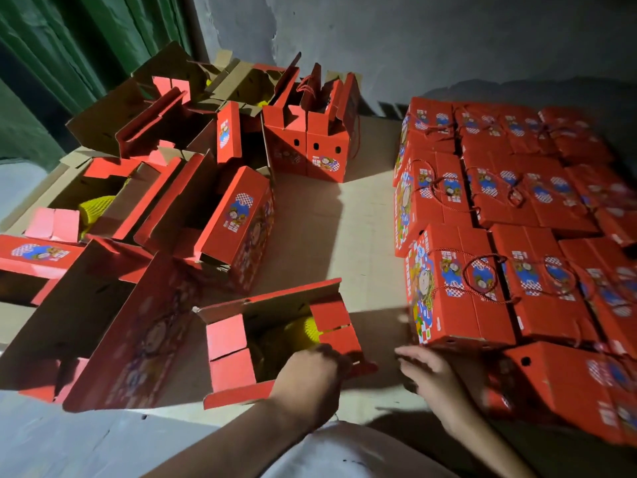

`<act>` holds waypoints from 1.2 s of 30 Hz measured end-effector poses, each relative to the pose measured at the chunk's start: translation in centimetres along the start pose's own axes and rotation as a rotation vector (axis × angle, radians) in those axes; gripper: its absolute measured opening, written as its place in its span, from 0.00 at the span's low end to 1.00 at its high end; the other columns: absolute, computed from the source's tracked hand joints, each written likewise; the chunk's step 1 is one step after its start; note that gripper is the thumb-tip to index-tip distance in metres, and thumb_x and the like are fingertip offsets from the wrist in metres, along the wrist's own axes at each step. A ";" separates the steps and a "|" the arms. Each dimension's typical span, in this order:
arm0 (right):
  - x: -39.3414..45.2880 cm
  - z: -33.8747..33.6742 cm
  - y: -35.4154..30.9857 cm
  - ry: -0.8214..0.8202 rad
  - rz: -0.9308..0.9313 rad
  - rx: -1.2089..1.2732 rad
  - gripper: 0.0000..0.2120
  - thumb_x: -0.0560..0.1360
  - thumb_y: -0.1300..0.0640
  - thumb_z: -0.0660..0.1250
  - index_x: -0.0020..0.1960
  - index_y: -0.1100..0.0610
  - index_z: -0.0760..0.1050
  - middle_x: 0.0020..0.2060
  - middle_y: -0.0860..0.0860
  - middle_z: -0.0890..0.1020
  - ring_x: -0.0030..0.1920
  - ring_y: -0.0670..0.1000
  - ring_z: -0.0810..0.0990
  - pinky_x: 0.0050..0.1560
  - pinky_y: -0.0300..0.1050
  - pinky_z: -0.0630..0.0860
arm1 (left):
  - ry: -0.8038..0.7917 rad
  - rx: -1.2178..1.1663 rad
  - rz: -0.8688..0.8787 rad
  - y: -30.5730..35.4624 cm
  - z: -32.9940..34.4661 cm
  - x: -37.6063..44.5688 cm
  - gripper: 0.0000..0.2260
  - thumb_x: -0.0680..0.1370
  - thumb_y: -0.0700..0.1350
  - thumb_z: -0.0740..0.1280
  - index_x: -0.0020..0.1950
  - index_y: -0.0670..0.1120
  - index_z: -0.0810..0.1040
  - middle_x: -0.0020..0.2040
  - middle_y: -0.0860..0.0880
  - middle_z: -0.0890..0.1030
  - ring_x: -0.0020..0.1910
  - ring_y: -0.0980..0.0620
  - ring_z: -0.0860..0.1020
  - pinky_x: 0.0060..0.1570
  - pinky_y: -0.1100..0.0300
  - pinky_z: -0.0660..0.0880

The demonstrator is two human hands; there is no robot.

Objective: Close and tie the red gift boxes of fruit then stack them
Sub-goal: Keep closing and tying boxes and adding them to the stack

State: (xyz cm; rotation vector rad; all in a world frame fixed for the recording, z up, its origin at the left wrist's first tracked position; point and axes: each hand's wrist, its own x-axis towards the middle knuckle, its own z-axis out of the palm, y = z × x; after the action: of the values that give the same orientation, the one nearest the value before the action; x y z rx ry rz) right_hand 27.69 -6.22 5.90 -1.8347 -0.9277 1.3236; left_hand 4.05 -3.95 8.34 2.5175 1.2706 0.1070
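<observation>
— Open box (275,343) sits front and centre; her left hand (310,377) pinches its right flap, I think.
— Right hand (437,377) hovers spread, holding nothing.
— If she tugs hard, that flap may tear before it joins the stack (510,208).

Open box (275,343): flaps are spread, and yellow netted fruit (306,331) is seen inside.
Left hand (310,370): the box's right flap is apparently gripped.
Right hand (437,377): held open beside the closed boxes (510,215), which are tied and stacked.
</observation>
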 end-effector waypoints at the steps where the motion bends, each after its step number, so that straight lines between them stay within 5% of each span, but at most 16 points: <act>1: 0.0 0.4 -0.3 -0.005 -0.013 -0.012 0.09 0.78 0.71 0.68 0.56 0.65 0.82 0.50 0.54 0.83 0.50 0.48 0.79 0.47 0.29 0.73 | -0.059 0.047 0.039 0.5 0.2 0.1 0.11 0.75 0.42 0.65 0.55 0.52 0.79 0.45 0.49 0.81 0.47 0.46 0.80 0.37 0.55 0.73; 5: -0.1 1.7 -1.3 -0.076 -0.044 -0.057 0.13 0.78 0.69 0.70 0.61 0.60 0.81 0.54 0.55 0.84 0.56 0.50 0.81 0.52 0.30 0.74 | -0.176 0.136 0.157 1.5 -0.3 -0.1 0.12 0.76 0.42 0.64 0.57 0.50 0.80 0.49 0.48 0.82 0.50 0.46 0.79 0.36 0.54 0.68; 8: -0.5 2.7 -1.5 -0.154 -0.095 -0.158 0.18 0.78 0.69 0.70 0.64 0.53 0.81 0.60 0.46 0.83 0.61 0.41 0.79 0.59 0.30 0.72 | -0.194 0.124 0.150 1.1 -0.9 -1.0 0.07 0.78 0.45 0.65 0.53 0.49 0.81 0.47 0.48 0.83 0.50 0.45 0.80 0.36 0.54 0.73; 14: -0.9 3.2 -0.4 -0.237 -0.072 -0.240 0.44 0.64 0.87 0.51 0.70 0.55 0.77 0.68 0.46 0.78 0.69 0.36 0.72 0.63 0.30 0.71 | 0.016 0.064 0.023 -3.0 -1.5 -4.5 0.12 0.70 0.49 0.75 0.52 0.53 0.80 0.45 0.54 0.80 0.47 0.49 0.79 0.39 0.55 0.76; 17: -0.5 3.5 -0.2 -0.174 -0.030 -0.132 0.30 0.76 0.78 0.62 0.67 0.51 0.80 0.65 0.45 0.82 0.63 0.37 0.79 0.65 0.40 0.77 | 0.154 0.075 -0.123 -6.1 -1.6 -6.7 0.18 0.74 0.50 0.72 0.62 0.50 0.77 0.58 0.50 0.79 0.57 0.44 0.77 0.50 0.49 0.75; 19: -0.3 3.9 0.0 -0.152 0.065 -0.072 0.23 0.82 0.69 0.62 0.65 0.44 0.82 0.60 0.43 0.84 0.60 0.43 0.83 0.58 0.44 0.81 | 0.138 0.096 -0.220 -8.1 -1.8 -8.1 0.26 0.75 0.44 0.71 0.73 0.49 0.72 0.71 0.45 0.73 0.68 0.41 0.72 0.59 0.46 0.72; 22: -0.2 4.6 0.6 -0.065 0.147 -0.039 0.20 0.83 0.67 0.59 0.63 0.49 0.82 0.54 0.48 0.87 0.54 0.50 0.86 0.50 0.43 0.83 | 0.104 0.076 -0.311 -10.5 -1.9 -9.2 0.38 0.72 0.37 0.70 0.81 0.51 0.64 0.77 0.41 0.65 0.74 0.38 0.66 0.60 0.44 0.72; 27: -0.9 5.5 0.6 0.048 0.164 0.029 0.23 0.81 0.69 0.55 0.60 0.48 0.81 0.49 0.44 0.88 0.46 0.43 0.86 0.47 0.41 0.79 | 0.083 0.093 -0.196 -12.8 0.0 -9.8 0.19 0.79 0.47 0.58 0.68 0.47 0.77 0.77 0.39 0.63 0.74 0.37 0.64 0.59 0.44 0.74; 30: -1.4 6.0 0.3 0.100 0.095 0.075 0.25 0.80 0.71 0.56 0.64 0.47 0.80 0.56 0.48 0.87 0.51 0.45 0.84 0.50 0.43 0.77 | 0.012 0.118 -0.147 -13.0 1.0 -9.8 0.27 0.76 0.60 0.65 0.69 0.45 0.76 0.72 0.40 0.70 0.69 0.38 0.70 0.55 0.46 0.76; 33: -2.1 6.2 0.2 0.105 -0.090 -0.089 0.29 0.79 0.70 0.62 0.72 0.44 0.72 0.68 0.45 0.78 0.60 0.41 0.78 0.57 0.39 0.75 | -0.036 0.132 -0.156 -13.2 0.7 -9.0 0.35 0.68 0.57 0.78 0.71 0.45 0.75 0.69 0.41 0.72 0.67 0.38 0.72 0.52 0.46 0.78; 36: -2.3 6.0 0.7 0.002 -0.295 -0.465 0.34 0.74 0.55 0.75 0.76 0.40 0.66 0.76 0.40 0.65 0.74 0.38 0.66 0.66 0.41 0.73 | -0.061 0.118 -0.143 -13.1 0.0 -8.1 0.38 0.65 0.52 0.79 0.72 0.47 0.70 0.66 0.45 0.73 0.63 0.39 0.74 0.48 0.46 0.78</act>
State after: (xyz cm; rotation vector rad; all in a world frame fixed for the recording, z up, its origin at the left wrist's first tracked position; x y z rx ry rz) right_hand 21.49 -7.81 4.94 -1.9300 -1.5383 0.9773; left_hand -10.96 -3.13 4.83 2.4956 1.4668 -0.0792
